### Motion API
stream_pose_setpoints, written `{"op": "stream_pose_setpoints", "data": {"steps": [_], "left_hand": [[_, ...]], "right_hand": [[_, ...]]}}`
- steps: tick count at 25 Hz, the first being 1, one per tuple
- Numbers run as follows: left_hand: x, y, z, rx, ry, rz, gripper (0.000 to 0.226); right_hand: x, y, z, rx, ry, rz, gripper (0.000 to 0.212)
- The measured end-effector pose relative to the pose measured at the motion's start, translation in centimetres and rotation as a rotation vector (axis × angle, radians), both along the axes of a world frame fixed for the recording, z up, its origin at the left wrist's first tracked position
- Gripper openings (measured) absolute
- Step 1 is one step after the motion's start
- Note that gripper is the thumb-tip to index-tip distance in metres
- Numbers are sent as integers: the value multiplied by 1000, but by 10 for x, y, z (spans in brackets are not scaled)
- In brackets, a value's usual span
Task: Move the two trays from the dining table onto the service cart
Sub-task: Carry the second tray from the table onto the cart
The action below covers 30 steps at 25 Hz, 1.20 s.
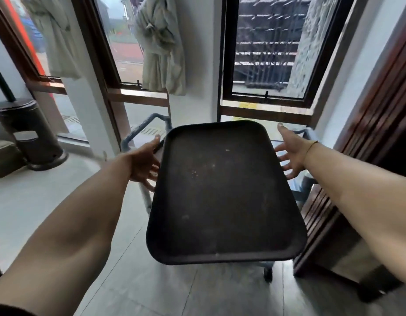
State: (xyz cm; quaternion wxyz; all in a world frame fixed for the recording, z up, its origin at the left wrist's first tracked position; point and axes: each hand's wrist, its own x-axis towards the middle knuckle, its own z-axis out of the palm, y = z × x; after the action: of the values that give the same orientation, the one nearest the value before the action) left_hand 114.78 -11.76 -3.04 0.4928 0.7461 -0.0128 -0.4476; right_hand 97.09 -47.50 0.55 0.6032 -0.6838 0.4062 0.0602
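One dark tray [222,192] fills the centre of the frame. Two bare hands reach toward it, the left hand [145,161] at centre left and the right hand [290,153] at centre right, each with fingers spread. One thin bracelet [311,147] circles the right wrist. One blue-grey service cart [149,127] shows behind and under the tray, with one wheel [268,273] visible at lower centre. Two tied-back curtains hang along the top, one curtain [53,35] at upper left and another curtain [162,46] at upper centre. One dark cylindrical stand [30,133] sits at middle left.
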Motion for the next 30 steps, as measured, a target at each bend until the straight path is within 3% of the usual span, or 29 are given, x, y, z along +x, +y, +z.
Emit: {"op": "stream_pose_setpoints", "data": {"steps": [9, 18, 30], "left_hand": [[80, -116, -6, 62, -25, -135, 115], [196, -236, -20, 75, 8, -276, 116], [266, -351, -72, 142, 98, -320, 114]], "right_hand": [[29, -83, -28, 31, -1, -163, 85], [120, -174, -45, 7, 60, -292, 88], [174, -271, -100, 49, 133, -375, 89]]}}
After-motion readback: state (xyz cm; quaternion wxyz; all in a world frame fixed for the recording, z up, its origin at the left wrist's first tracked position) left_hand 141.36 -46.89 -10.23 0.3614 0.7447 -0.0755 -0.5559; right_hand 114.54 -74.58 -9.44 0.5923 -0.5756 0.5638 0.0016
